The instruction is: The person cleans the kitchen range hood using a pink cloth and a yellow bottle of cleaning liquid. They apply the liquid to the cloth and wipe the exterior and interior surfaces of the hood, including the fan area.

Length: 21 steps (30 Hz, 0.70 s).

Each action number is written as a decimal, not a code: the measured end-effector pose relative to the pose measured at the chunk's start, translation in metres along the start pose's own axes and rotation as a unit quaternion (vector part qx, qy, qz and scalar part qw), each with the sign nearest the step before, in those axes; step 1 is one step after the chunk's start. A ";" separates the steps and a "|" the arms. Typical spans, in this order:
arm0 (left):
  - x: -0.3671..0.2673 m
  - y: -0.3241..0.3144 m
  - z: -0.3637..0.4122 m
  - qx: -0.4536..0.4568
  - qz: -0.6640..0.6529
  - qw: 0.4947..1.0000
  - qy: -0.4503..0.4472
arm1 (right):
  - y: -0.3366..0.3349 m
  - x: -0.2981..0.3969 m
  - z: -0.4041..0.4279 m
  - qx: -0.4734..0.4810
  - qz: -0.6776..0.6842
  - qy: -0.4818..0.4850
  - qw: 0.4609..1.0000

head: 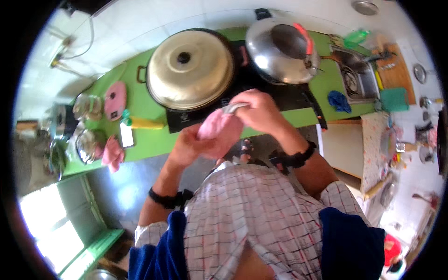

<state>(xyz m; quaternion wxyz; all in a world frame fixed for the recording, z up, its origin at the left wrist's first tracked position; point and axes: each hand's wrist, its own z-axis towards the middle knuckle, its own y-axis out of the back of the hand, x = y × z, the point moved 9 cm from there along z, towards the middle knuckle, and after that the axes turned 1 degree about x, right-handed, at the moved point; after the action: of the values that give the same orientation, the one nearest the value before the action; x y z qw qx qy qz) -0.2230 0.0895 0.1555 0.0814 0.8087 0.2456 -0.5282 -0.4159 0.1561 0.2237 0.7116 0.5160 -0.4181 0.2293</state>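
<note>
Both hands hold a pink cloth (224, 134) in front of my body, at the counter's front edge. My left hand (189, 143) grips its left side, thumb on top. My right hand (257, 110) pinches a greyish-white fold (235, 107) at its upper end; whether this is a second cloth or part of the pink one, I cannot tell. Just beyond stands a wide pan under a domed metal lid (190, 77) with a black knob. To its right, a wok under a shiny domed lid (267, 45) with a red handle sits on the black cooktop (287, 96).
The green counter (147, 140) holds a phone (126, 134), a yellow bottle (147, 124), a pink kitchen scale (115, 99), another pink cloth (113, 152) and glass jars (87, 105). At right are a steel sink (367, 82), a blue cloth (338, 101) and a wooden cutting board (395, 75).
</note>
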 end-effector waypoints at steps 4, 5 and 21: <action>-0.013 0.003 0.003 -0.025 0.018 0.997 -0.078 | 0.005 -0.010 -0.003 0.122 0.192 -0.134 0.965; -0.014 -0.004 0.001 0.008 -0.095 0.994 -0.057 | -0.008 -0.016 -0.010 0.184 0.324 -0.214 0.903; -0.011 0.020 -0.030 -0.070 -0.192 0.970 -0.132 | -0.035 0.011 0.009 0.138 0.232 -0.113 0.956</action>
<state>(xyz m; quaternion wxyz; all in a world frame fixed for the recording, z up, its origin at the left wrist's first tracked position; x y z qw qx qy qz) -0.1928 0.0800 0.1759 0.0667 0.6622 0.4195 -0.6174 -0.3866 0.1336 0.2150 0.5086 0.5206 -0.5681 0.3841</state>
